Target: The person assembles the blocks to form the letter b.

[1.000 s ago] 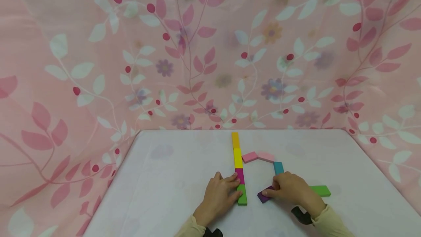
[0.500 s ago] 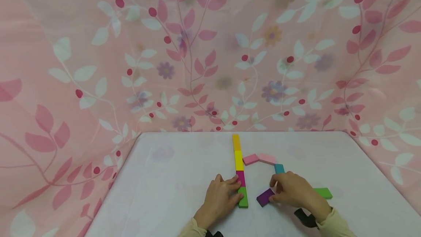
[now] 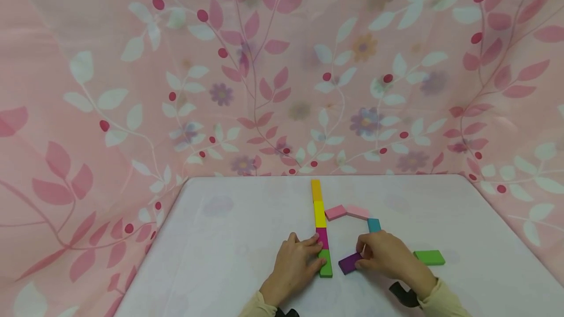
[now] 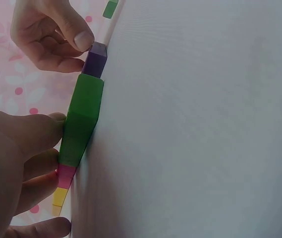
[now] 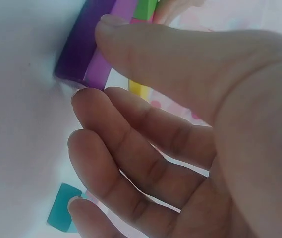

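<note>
On the white table, an orange, a yellow, a magenta (image 3: 322,238) and a green block (image 3: 325,264) lie end to end in a straight column. My left hand (image 3: 294,264) rests along the column's left side, fingertips at the magenta block and thumb on the green one. Right of the column, a purple block (image 3: 349,263) lies flat and tilted, apart from the green block in the head view. My right hand (image 3: 387,256) pinches its right end. In the right wrist view the thumb (image 5: 131,44) presses the purple block's side, and a fingertip (image 5: 88,101) touches its end.
Two pink blocks (image 3: 358,212) run in an arc from the yellow block (image 3: 319,214) to a teal block (image 3: 374,225), partly hidden by my right hand. Another green block (image 3: 430,258) lies to the right. A floral pink curtain (image 3: 282,62) hangs behind the table.
The purple block has moved slightly left toward the column, with my right hand following it. The right-hand green block shows more fully. My left hand keeps its place.
</note>
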{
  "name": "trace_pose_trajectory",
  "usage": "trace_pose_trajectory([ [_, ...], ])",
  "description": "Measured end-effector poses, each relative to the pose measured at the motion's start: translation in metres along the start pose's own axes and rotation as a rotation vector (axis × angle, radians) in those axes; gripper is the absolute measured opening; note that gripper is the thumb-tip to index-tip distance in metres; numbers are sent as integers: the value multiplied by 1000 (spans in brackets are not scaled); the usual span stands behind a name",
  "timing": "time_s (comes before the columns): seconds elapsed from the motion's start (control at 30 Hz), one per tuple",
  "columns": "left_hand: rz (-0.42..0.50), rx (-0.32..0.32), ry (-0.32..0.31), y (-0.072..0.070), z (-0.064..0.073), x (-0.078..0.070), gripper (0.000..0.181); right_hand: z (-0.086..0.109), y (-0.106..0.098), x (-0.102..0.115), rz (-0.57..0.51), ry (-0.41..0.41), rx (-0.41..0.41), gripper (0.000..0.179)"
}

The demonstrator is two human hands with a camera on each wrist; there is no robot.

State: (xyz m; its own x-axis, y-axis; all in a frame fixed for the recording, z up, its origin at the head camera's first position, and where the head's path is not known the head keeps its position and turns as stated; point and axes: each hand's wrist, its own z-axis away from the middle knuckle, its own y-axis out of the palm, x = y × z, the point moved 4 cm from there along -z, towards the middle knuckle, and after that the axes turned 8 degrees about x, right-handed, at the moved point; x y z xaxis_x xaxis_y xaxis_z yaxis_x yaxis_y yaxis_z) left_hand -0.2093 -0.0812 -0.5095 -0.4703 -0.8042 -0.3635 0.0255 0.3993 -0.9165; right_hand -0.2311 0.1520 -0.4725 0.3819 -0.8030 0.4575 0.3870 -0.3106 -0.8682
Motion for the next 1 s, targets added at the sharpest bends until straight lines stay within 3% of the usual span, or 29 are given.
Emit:
trace_pose_trajectory([
  [0.1,-2,-9,4,0,0,0,40,0,1,2,-4,11,11,27],
  [0.4,5,-10,12,0,1,0,41,2,5,9,-7,-61,4,29],
  [1.0,14,1,2,0,-1,1,40,-3,10,11,-12,-39,0,29],
])
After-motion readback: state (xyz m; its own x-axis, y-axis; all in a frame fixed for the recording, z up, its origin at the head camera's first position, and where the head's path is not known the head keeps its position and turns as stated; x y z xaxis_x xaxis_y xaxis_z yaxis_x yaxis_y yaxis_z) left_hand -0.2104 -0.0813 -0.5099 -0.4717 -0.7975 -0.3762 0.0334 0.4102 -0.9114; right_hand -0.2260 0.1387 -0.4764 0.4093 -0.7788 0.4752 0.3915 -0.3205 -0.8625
